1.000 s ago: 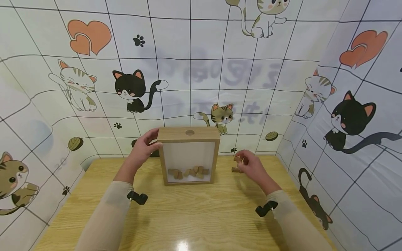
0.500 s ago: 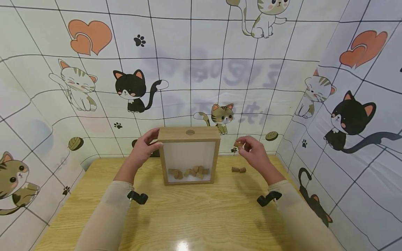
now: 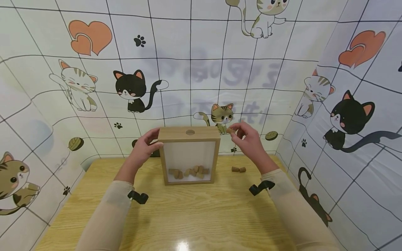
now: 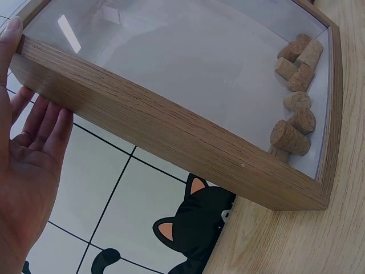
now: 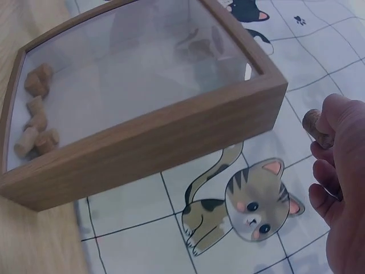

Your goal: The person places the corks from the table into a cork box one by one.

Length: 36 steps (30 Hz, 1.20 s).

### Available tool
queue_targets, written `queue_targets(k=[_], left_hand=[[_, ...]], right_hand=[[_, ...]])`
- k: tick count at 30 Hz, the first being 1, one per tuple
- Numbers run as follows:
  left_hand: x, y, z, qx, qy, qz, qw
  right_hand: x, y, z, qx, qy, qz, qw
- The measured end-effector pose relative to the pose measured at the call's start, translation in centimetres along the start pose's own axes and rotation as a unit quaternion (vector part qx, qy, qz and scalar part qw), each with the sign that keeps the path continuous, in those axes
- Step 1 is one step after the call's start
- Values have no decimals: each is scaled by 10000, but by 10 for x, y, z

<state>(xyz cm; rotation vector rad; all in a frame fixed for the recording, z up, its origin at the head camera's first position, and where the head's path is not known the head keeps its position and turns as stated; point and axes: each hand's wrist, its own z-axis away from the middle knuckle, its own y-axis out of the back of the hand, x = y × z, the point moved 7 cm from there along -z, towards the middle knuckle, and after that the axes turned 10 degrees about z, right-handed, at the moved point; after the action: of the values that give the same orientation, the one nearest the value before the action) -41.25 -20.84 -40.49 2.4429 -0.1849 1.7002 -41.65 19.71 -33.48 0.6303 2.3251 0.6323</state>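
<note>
Wooden table (image 3: 194, 216), walls of cat-print sheeting (image 3: 78, 69). Left hand (image 3: 142, 148), fingers straight, steadies the upright glass-fronted wooden box (image 3: 188, 134); corks (image 3: 188, 172) heaped inside. Right hand (image 3: 248, 139) pinches one cork (image 3: 230, 130) beside the box's top right corner; two loose corks (image 3: 238, 169) on the table.

A staged booth: cartoon-cat backdrop (image 3: 132, 87) walls enclose a wooden table (image 3: 188, 216).
</note>
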Motion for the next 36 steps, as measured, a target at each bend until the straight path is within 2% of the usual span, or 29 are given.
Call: queue_targets(k=[7,14,21,29,32,36], left_hand=[[-1,2,0,46,33,-8,10000],[0,0,0,24,-11,34,10000],[2,0,1,16,-76,71,9999],[0,0,0,9,37,156,9999],[4,-2,1,-24,63,141,9999],[18,-8,6,-72,71,95,9999]], right_hand=[[-22,-5,-16,-32,454,-148,9989],[-35,-14,-27,-346,325,41,9989],[-47,-23,-35,-544,405,143,9976],[-56,-33,-43,-798,364,78,9961],[-61,-36,-46,-831,464,63,9954],[-65,-41,-50,-906,567,71,9942]])
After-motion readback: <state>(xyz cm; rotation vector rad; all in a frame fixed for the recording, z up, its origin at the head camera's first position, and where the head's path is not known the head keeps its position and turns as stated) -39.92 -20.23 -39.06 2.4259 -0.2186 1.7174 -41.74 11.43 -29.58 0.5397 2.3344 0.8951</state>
